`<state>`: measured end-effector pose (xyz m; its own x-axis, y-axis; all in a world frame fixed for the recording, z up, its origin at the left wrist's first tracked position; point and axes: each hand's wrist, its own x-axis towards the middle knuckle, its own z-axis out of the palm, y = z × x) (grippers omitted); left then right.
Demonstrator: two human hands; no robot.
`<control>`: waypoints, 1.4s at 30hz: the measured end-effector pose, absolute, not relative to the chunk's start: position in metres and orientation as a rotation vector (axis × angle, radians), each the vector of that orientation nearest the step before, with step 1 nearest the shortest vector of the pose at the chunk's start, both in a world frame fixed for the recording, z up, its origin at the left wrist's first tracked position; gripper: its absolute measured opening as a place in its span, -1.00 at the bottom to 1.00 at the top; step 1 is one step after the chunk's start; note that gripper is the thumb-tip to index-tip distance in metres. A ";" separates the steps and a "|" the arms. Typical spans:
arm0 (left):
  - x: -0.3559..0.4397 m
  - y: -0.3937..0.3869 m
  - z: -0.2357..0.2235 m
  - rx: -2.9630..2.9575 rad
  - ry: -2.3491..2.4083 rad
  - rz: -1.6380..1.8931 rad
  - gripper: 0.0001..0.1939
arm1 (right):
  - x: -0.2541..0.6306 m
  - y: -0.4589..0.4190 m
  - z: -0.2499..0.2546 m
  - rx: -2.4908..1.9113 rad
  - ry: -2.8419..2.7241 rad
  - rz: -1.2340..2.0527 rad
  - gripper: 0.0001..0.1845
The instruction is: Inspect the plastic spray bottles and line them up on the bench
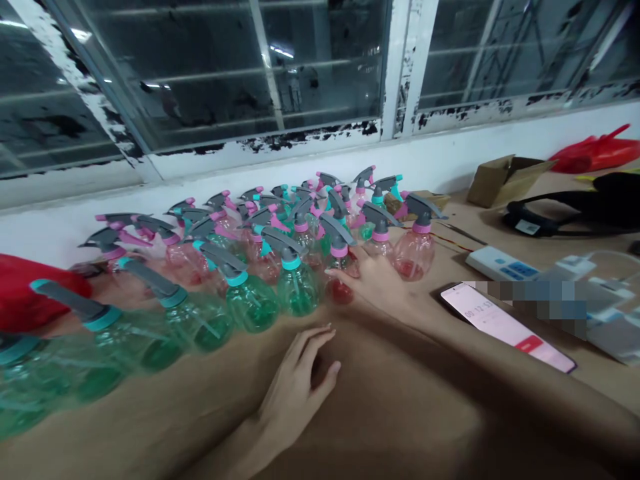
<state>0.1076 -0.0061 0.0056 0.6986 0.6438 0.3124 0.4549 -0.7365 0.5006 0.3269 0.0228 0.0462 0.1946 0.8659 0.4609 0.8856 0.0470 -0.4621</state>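
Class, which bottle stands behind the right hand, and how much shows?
Behind the right hand, a pink-collared bottle shows its grey spray head; the hand hides its lower body.

The spray bottles point(253, 308) are showing smooth, glossy plastic; their trigger heads point(223, 259) are looking matt. The carton point(487, 185) is showing dull cardboard, the window frame point(399, 67) rough, flaking paint.

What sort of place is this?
Probably a small workshop or factory workbench: dozens of spray bottles massed together, a phone running a timer, and a window frame with flaking paint.
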 end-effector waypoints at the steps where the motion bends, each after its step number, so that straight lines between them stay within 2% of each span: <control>1: 0.109 -0.006 0.009 2.487 0.873 0.679 -0.65 | 0.327 0.018 0.047 -1.796 -1.651 -0.036 -0.38; 6: 0.120 -0.010 0.022 2.399 0.931 0.734 -0.50 | 0.325 -0.024 0.055 -1.853 -1.699 -0.015 -0.35; 9: 0.130 -0.016 0.020 2.375 0.928 0.727 -0.34 | 0.322 -0.056 0.061 -1.839 -1.750 0.021 -0.47; 14: 0.141 -0.029 0.009 2.381 0.839 0.692 -0.14 | 0.320 -0.091 0.067 -1.767 -1.801 0.073 -0.51; 18: 0.142 -0.033 0.003 2.395 0.854 0.744 -0.25 | 0.325 -0.091 0.067 -1.687 -1.721 0.224 -0.45; 21: 0.143 -0.036 0.001 2.413 0.897 0.743 -0.34 | 0.326 -0.081 0.071 -1.512 -1.673 0.454 -0.36; 24: 0.146 -0.039 0.001 2.404 0.943 0.694 -0.34 | 0.322 -0.070 0.074 -1.309 -1.606 0.577 -0.31; 31: 0.146 -0.037 0.007 2.407 0.906 0.652 -0.40 | 0.318 -0.059 0.071 -1.186 -1.531 0.612 -0.53; 36: 0.145 -0.033 0.006 2.449 0.900 0.675 -0.37 | 0.318 -0.055 0.071 -1.142 -1.532 0.693 -0.59; 42: 0.137 -0.026 0.000 2.530 0.798 0.674 -0.30 | 0.318 -0.051 0.065 -1.217 -1.588 0.680 -0.79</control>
<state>0.1371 -0.0258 -0.0002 0.7203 0.6143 0.3220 0.4206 -0.7561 0.5014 0.3178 -0.0513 0.0653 -0.0128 0.9318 0.3627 0.3804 0.3400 -0.8600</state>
